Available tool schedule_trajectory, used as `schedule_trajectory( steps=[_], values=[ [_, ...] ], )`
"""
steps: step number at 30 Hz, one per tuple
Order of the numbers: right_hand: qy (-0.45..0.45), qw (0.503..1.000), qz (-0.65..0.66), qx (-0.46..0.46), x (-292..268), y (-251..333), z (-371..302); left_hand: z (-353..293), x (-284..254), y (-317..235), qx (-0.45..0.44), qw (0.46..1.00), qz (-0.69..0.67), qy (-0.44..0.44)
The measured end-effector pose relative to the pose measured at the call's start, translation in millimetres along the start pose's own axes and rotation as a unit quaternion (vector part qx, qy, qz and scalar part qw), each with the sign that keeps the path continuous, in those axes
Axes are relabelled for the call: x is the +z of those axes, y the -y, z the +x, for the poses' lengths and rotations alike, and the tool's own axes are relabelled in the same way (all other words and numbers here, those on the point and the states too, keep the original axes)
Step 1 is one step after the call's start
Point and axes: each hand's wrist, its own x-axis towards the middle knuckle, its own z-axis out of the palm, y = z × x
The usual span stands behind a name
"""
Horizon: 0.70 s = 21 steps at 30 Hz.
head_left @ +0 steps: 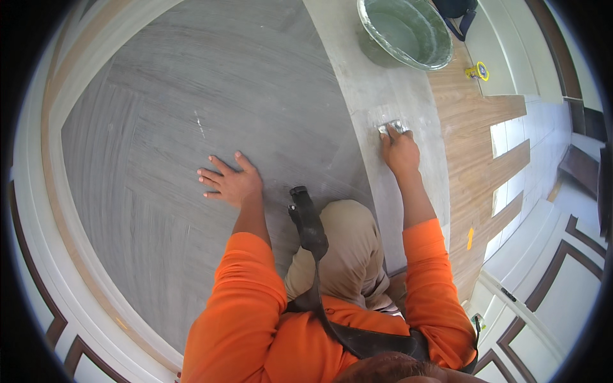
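Observation:
My left hand rests flat with fingers spread on the dark grey wood-grain floor. A short white smear marks the floor ahead of it. Farther right, my right hand grips a small shiny, silvery-white piece, whose exact kind I cannot make out. It is pressed on the pale grey strip between the grey floor and the brown wood planks. Whitish residue shows around the piece.
A green basin of cloudy liquid stands at the far right, with a yellow-rimmed can nearby. Staggered plank ends meet white tiles. A black strap with a buckle hangs before my bent knee. White panelled walls or doors curve around both sides.

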Motion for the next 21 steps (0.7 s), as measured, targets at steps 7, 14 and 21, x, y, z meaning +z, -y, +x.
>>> schedule_trajectory(
  steps=[7,14,21],
  values=[
    [0.006,1.000,-0.015,-0.010,-3.0,5.1,1.4,1.4,-3.3,4.5,-0.010,1.000,0.005,0.014],
    [-0.053,0.998,-0.003,-0.025,1.9,8.1,12.9,-0.7,-2.1,1.7,-0.005,1.000,-0.001,0.005],
    [0.019,1.000,-0.015,0.004,-2.9,0.3,-2.2,-1.2,-2.1,2.7,0.004,1.000,0.003,0.007]
  ],
)
